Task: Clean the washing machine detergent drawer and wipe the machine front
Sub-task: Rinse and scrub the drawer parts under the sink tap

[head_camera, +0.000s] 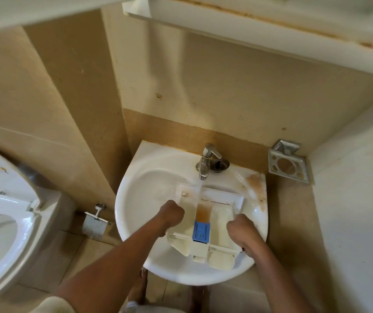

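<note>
Water (198, 188) runs from the tap (205, 162) onto the far end of the detergent drawer (220, 222), which lies in the sink (133, 199) between the two hands. So the drawer is out of the machine and the rinse is under way.

The left hand (173, 213) is curled into a fist round the drawer's left edge. The right hand (242, 227) is curled the same way against its right wall. Both grips look firm, though the fingertips are hidden behind the knuckles.

Between the hands, the middle channel carries a brown stain (203, 212) just beyond the blue insert (201, 230). The stream lands ahead of the left hand's knuckles and just short of that stain. The cream compartments nearest the wrists look dull, and I cannot tell whether they are wet yet.

Neither hand holds a brush, cloth or sponge, and none shows nearby. As I judge it, the cleaning has reached plain rinsing, with no scrubbing yet.

Left to do, by my reading:
- loosen the brown residue
- flush each compartment and the blue insert
- shake the drawer dry and carry it back to the machine

The washing machine is nowhere in view, so its front cannot be checked. That wipe most likely lies ahead. Overall the job seems less than half done.

Beyond the right hand, a rusty patch (256, 184) marks the sink's ledge, apart from the drawer.
</note>
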`<action>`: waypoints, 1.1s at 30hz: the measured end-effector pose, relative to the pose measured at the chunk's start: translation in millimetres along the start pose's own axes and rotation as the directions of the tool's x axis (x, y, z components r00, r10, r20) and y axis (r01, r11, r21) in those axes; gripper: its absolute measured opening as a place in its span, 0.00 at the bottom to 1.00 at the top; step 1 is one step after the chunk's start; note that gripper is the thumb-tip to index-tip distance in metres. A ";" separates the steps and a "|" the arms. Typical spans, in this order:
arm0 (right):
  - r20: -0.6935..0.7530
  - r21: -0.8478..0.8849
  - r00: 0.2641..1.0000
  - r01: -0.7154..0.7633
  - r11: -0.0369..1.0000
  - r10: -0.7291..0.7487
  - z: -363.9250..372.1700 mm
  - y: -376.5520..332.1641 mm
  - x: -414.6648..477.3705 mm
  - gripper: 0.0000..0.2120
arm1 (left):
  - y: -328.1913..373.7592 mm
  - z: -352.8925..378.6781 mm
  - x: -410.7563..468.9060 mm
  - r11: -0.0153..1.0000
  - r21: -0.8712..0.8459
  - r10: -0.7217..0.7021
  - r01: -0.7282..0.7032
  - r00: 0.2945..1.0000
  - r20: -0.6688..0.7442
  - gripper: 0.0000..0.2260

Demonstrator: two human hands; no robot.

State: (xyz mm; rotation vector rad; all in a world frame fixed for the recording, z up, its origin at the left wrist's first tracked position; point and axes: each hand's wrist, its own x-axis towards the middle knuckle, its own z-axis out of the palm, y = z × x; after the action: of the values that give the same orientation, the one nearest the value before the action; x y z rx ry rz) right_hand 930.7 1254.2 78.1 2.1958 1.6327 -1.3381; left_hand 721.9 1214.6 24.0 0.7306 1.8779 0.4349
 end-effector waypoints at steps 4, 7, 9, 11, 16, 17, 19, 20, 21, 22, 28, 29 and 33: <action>0.066 0.121 0.997 0.028 0.992 -0.036 8.3 -2.7 -4.8 0.22 | -13.1 -7.8 4.6 1.000 0.003 -0.007 0.007 1.000 0.000 0.11; 0.079 0.297 0.996 0.013 0.955 -0.038 0.0 10.0 -11.2 0.14 | -11.3 -1.0 3.4 0.999 -0.041 0.028 -0.026 0.999 0.042 0.08; 0.172 0.503 0.985 -0.084 0.860 -0.004 -5.6 18.6 -16.2 0.11 | -11.7 5.7 5.2 0.996 -0.084 0.033 -0.025 0.995 0.093 0.08; 0.230 0.666 0.973 -0.139 0.733 -0.025 -11.0 21.4 -19.5 0.16 | -15.2 8.2 6.2 0.996 -0.086 0.019 -0.007 0.989 0.146 0.07; 0.222 0.688 0.973 -0.108 0.718 -0.068 -20.7 3.0 -32.3 0.41 | -18.8 15.4 9.5 0.997 0.049 0.038 -0.056 0.951 0.306 0.12; 0.202 0.671 0.977 -0.086 0.736 -0.070 -21.2 -2.4 -33.9 0.44 | -17.3 16.0 10.0 0.996 0.067 0.023 -0.051 0.931 0.364 0.10; 0.139 0.652 0.987 -0.030 0.758 -0.080 -21.5 -14.2 -35.2 0.46 | -13.8 13.7 6.7 0.997 0.079 -0.028 -0.011 0.878 0.478 0.05; 0.106 0.645 0.991 -0.003 0.764 -0.086 -22.0 -20.6 -35.8 0.46 | -13.2 12.0 6.2 0.999 0.025 -0.047 0.040 0.845 0.532 0.06; 0.081 0.633 0.993 0.017 0.774 -0.089 -23.1 -27.5 -36.7 0.45 | -13.5 12.2 7.0 0.983 -0.097 -0.064 0.154 0.792 0.607 0.05; 0.063 0.609 0.994 0.031 0.792 -0.088 -24.8 -34.2 -37.9 0.44 | -12.5 11.1 4.1 0.921 -0.228 -0.081 0.316 0.726 0.682 0.05; -0.019 0.452 0.993 0.114 0.885 -0.118 -32.5 -64.1 -45.9 0.30 | 5.2 -4.9 7.8 0.902 -0.044 -0.159 0.430 0.425 0.891 0.17; -0.029 0.443 0.992 0.122 0.888 -0.122 -32.2 -66.3 -46.5 0.31 | 9.0 -8.6 6.7 0.923 -0.008 -0.161 0.384 0.406 0.900 0.18; -0.027 0.464 0.996 0.090 0.881 -0.087 -31.0 -63.6 -45.1 0.39 | 20.2 -16.7 2.0 0.934 0.058 -0.203 0.353 0.390 0.898 0.18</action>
State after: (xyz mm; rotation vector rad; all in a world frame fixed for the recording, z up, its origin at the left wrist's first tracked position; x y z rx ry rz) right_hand 895.1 1264.8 153.4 2.3868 1.5543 -1.9247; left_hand 712.0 1231.6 41.4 0.3742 0.8640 -0.0831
